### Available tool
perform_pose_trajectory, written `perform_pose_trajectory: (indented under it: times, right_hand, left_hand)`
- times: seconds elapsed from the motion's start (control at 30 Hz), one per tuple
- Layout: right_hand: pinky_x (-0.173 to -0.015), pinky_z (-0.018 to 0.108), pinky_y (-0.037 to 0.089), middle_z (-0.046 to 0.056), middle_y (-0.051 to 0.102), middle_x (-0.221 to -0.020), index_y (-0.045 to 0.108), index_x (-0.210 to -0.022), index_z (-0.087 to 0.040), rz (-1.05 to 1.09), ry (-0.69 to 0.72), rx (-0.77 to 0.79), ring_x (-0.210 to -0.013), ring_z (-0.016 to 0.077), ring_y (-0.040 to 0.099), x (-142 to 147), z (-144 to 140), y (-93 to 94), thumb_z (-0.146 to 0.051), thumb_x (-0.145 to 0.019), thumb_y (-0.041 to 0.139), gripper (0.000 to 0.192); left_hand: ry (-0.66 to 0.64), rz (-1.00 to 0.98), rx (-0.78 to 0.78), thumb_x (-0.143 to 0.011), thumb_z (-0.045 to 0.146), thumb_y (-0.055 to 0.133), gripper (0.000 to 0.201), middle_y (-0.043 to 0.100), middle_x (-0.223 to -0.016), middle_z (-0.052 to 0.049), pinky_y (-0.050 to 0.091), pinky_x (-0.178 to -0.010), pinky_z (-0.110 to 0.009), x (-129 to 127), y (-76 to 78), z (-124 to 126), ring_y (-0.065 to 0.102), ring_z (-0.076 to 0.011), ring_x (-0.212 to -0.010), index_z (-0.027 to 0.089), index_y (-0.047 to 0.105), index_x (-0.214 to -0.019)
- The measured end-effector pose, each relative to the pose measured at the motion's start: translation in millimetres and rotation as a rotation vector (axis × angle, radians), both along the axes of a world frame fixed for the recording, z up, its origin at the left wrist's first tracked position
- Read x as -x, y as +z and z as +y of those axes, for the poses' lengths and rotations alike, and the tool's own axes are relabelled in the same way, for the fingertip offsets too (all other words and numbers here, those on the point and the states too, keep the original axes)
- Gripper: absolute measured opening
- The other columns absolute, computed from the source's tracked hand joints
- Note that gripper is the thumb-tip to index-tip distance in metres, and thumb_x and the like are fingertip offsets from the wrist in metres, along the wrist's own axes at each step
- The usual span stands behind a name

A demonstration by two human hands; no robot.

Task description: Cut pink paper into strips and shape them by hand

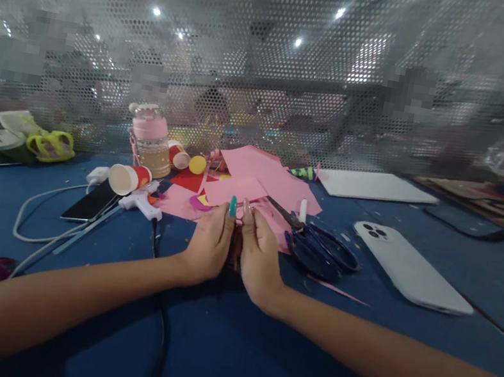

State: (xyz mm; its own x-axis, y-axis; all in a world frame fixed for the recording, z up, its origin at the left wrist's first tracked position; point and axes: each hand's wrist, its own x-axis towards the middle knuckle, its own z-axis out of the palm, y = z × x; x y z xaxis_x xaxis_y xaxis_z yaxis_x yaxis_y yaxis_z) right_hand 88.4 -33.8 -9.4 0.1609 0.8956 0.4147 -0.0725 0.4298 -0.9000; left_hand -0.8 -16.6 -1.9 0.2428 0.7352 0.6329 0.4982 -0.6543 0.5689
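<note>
My left hand and my right hand are close together at the middle of the table, thumbs up and side by side. The fingers of both are curled inward; whatever they hold is hidden behind the palms. Just beyond them lie sheets of pink paper, with a red paper piece among them. Scissors with dark blue handles rest to the right of my right hand, blades over the pink paper. Left of my left hand is a white glue gun.
A red and white paper cup, a pink-lidded bottle, a black phone and a white cable are on the left. A white phone and a white board lie right. A perforated metal screen stands behind.
</note>
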Motion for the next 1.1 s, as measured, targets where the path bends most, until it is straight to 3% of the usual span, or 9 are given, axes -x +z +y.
perform_pose_trajectory:
  times: [0.2, 0.5, 0.77, 0.9, 1.1]
  right_hand:
    - [-0.051, 0.026, 0.04, -0.006, 0.032, -0.052, 0.043, -0.071, -0.022, -0.005, 0.031, 0.018, -0.052, 0.0138, 0.045, 0.3, -1.7, -1.1, -0.045, -0.085, 0.037, 0.027]
    - [-0.055, 0.026, 0.041, -0.003, 0.045, -0.061, 0.044, -0.071, -0.021, -0.019, 0.023, 0.002, -0.057, 0.013, 0.045, 0.4, 1.1, -1.8, -0.042, -0.085, 0.037, 0.026]
    - [-0.054, 0.027, 0.037, -0.004, 0.041, -0.057, 0.04, -0.066, -0.022, -0.126, -0.07, -0.032, -0.055, 0.0132, 0.042, -3.3, 4.0, 0.7, -0.044, -0.086, 0.037, 0.029]
    - [-0.051, 0.027, 0.033, -0.004, 0.041, -0.057, 0.039, -0.065, -0.022, -0.25, -0.082, -0.067, -0.053, 0.0131, 0.041, -7.4, 3.9, 1.6, -0.04, -0.087, 0.036, 0.028]
    - [-0.05, 0.026, 0.032, -0.004, 0.04, -0.056, 0.039, -0.065, -0.022, -0.256, -0.074, -0.047, -0.052, 0.0129, 0.039, -9.8, 5.5, 2.2, -0.038, -0.087, 0.035, 0.028]
  left_hand:
    - [-0.011, -0.012, 0.009, -0.091, 0.039, 0.021, 0.034, 0.048, -0.059, 0.0, 0.037, -0.049, -0.025, 1.7, 0.5, 0.1, 0.043, -0.0116, -0.051, 0.019, 0.043, -0.075]
    - [-0.057, -0.029, 0.049, -0.089, 0.036, 0.025, 0.027, 0.047, -0.061, 0.0, 0.037, -0.053, -0.026, 3.5, 2.1, 0.1, 0.044, -0.0125, -0.053, 0.02, 0.04, -0.074]
    - [0.123, 0.049, 0.031, -0.085, 0.022, 0.029, 0.019, 0.039, -0.055, 0.003, 0.027, -0.051, -0.026, 1.5, 3.6, 3.2, 0.037, -0.0127, -0.05, 0.021, 0.033, -0.066]
    - [0.047, -0.003, 0.091, -0.085, 0.025, 0.031, 0.019, 0.038, -0.056, 0.004, 0.028, -0.052, -0.026, 2.2, 2.9, 3.3, 0.036, -0.0116, -0.051, 0.02, 0.035, -0.067]
    - [-0.169, -0.343, 0.324, -0.084, 0.031, 0.037, 0.021, 0.038, -0.059, 0.005, 0.032, -0.05, -0.021, 1.0, -0.1, 9.1, 0.036, -0.0086, -0.053, 0.018, 0.042, -0.068]
